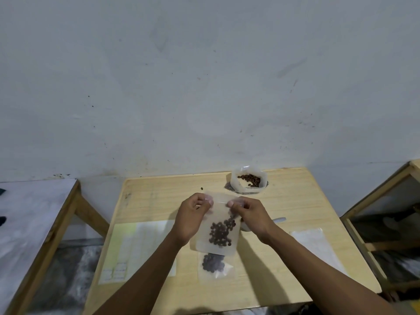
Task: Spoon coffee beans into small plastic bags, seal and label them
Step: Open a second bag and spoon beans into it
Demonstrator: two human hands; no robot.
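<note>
Free room measured from the held bag (218, 226) above a wooden table (295, 194). Left of it, label sheets (136, 248) lie flat. Beyond it to the right stands an open pouch of beans (248, 180). Below it lies a filled bag (214, 267). Right, a spoon (278, 220) and empty bags (316, 244). Bare wood lies beyond it to the left.

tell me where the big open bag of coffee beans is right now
In the head view, the big open bag of beans stands at the table's far edge by the wall, right of centre, beyond both hands.

Two bare forearms, no sleeves, left hand (192, 218), right hand (248, 215), no rings
</note>
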